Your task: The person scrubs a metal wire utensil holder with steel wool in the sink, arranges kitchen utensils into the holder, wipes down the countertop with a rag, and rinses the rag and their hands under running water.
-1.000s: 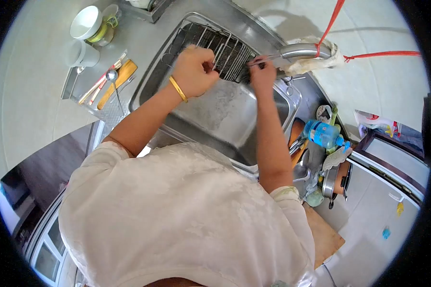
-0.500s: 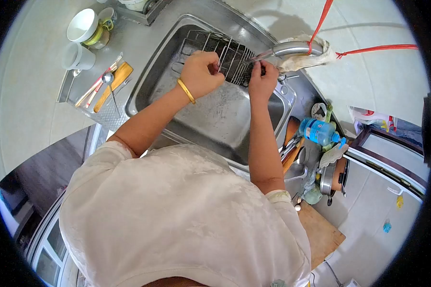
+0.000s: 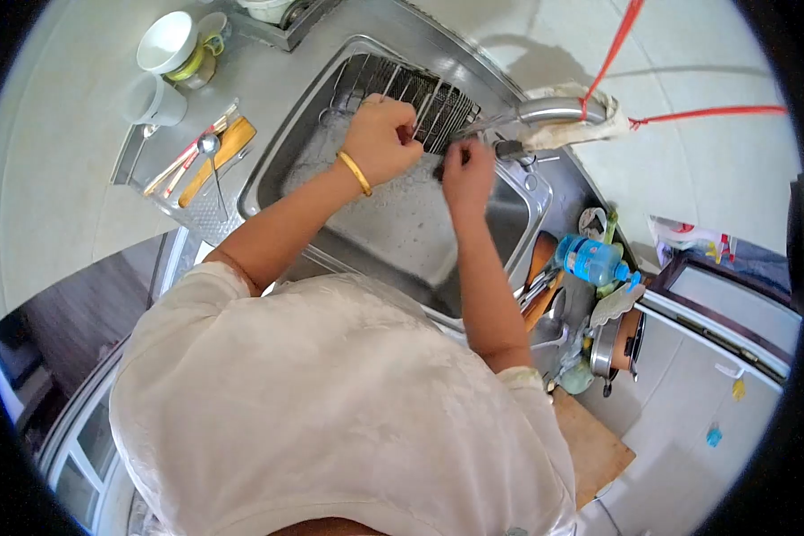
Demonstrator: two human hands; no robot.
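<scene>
A metal wire rack (image 3: pixel 431 105) with dark mesh leans at the far side of the steel sink (image 3: pixel 393 241), under running water. My left hand (image 3: pixel 382 138), with a gold bracelet (image 3: pixel 355 174) at the wrist, is closed round the rack's near edge. Just right of the rack is my right hand (image 3: pixel 469 177), its fingers bent together and smeared by motion. A small dark pad (image 3: pixel 439 171) shows at its fingertips, mostly hidden. Water runs from the tap (image 3: pixel 549 109), which is wrapped in cloth, beside the right hand.
Left of the sink lie a spoon (image 3: pixel 209 145), a wooden spatula (image 3: pixel 228 143) and chopsticks, near white cups (image 3: pixel 156 100) and a bowl (image 3: pixel 167 43). To the right are a blue soap bottle (image 3: pixel 591 259), utensils, a pot (image 3: pixel 606 344) and a cutting board (image 3: pixel 590 447). Red cords (image 3: pixel 706 113) hold the tap.
My right hand has moved left and nearer to me, off the rack's right end, with the dark pad. My left hand keeps its hold. More of the tap's water stream shows.
</scene>
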